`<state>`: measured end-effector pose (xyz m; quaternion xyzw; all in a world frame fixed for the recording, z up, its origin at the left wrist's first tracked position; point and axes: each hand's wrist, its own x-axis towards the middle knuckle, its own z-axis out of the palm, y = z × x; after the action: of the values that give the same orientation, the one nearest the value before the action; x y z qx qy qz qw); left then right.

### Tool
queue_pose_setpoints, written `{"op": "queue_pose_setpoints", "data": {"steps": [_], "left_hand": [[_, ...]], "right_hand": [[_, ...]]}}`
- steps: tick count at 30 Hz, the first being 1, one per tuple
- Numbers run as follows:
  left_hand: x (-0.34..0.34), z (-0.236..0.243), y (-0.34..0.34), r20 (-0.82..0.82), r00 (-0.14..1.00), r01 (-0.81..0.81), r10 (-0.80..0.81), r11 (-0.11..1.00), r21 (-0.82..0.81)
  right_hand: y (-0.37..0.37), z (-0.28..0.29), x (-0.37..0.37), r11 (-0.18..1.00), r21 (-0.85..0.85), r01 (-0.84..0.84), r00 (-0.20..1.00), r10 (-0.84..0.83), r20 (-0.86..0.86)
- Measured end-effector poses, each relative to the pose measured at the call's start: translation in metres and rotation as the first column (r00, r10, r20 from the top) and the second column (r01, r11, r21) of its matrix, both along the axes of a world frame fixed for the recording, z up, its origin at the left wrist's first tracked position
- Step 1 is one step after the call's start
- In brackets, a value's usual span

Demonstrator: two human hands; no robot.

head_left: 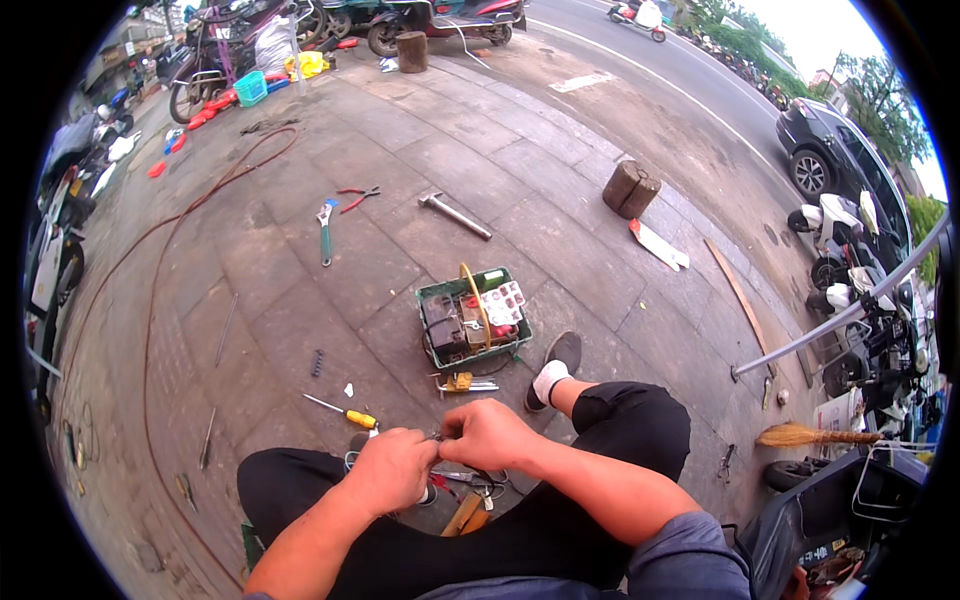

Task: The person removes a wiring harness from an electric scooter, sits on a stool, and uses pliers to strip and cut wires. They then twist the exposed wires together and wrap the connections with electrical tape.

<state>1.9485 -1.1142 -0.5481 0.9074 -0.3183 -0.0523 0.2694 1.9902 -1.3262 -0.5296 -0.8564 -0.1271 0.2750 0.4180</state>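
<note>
My left hand and my right hand meet between my knees, fingers closed in a pinch. A small dark item shows between the fingertips, too hidden to name. Below them lie red-handled tools and wires, partly covered by my wrists. Just beyond my hands is a set of hex keys in a yellow holder. To the left lies a screwdriver with a yellow handle. Ahead stands a green basket with a yellow handle, holding a dark boxy battery-like block, a white blister pack and other small parts.
Farther out on the paving lie an adjustable wrench, red-handled pliers and a hammer. A brown hose curves along the left. Wooden stumps, a broom and parked scooters stand around.
</note>
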Motion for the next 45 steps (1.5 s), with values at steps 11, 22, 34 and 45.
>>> {"op": "queue_pose_setpoints", "data": {"steps": [11,22,34,45], "left_hand": [[0.013,0.009,0.015,0.002,1.000,0.003,-0.003,1.000,0.012],[0.012,0.020,0.015,-0.429,0.900,-0.290,0.075,0.839,-0.461],[0.015,0.018,0.015,-0.519,0.813,-0.476,0.263,0.813,-0.334],[-0.002,0.021,0.009,0.020,0.849,-0.526,0.528,0.842,0.119]], "right_hand": [[0.004,-0.041,0.012,0.886,0.337,0.319,0.780,-0.043,-0.625],[-0.001,-0.011,0.008,0.787,0.437,0.436,0.687,0.022,-0.726],[0.013,-0.010,-0.001,0.767,0.428,0.478,0.792,-0.166,-0.587],[0.039,-0.036,-0.020,0.540,0.267,0.798,0.529,-0.417,-0.739]]}}
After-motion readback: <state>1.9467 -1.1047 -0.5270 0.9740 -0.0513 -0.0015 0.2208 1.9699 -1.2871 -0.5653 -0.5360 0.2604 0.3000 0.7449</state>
